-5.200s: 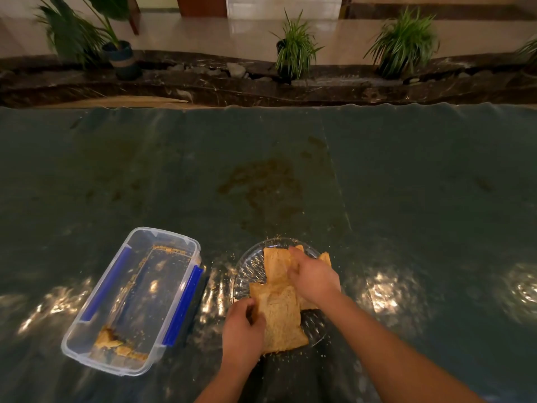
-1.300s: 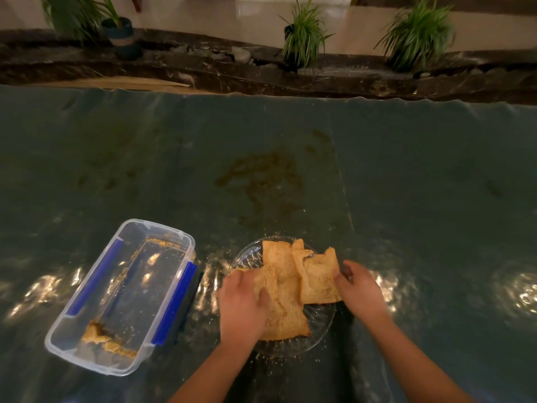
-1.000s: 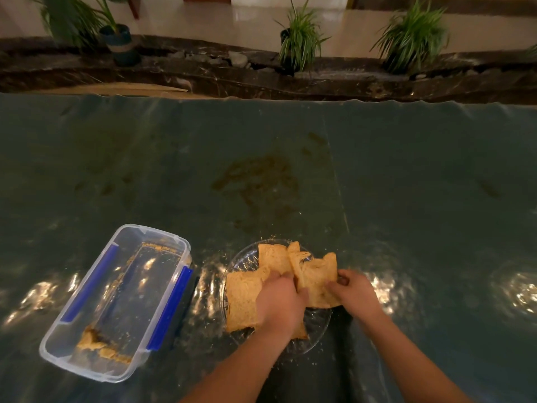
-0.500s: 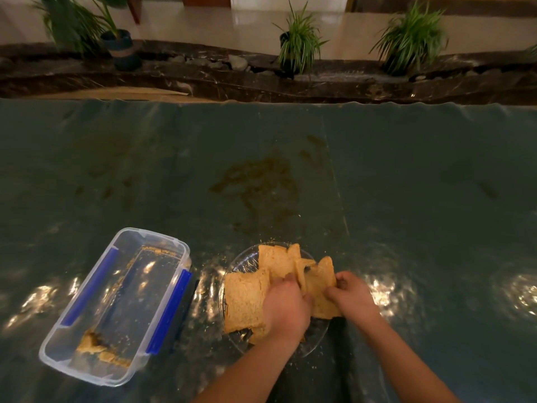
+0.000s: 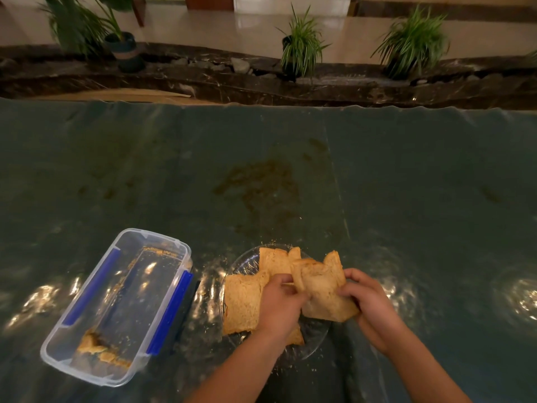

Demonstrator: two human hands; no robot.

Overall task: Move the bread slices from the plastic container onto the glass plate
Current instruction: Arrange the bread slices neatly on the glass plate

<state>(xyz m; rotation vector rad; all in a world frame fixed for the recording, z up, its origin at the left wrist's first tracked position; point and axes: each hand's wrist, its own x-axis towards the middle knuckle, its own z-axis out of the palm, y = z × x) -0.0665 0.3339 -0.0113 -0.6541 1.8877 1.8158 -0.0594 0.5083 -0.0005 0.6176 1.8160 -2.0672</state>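
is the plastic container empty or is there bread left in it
Nearly empty: the plastic container holds no whole slice, only broken bread scraps and crumbs at its near end.

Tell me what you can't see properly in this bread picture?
All in the head view:
- Glass plate: mostly covered by bread slices and both hands.
- Bottom slice: the left hand hides most of it.
- Brown bits in the plastic container: too small and dim to tell crumbs from a slice.
- How many slices are stacked: the held slice and right hand cover them.
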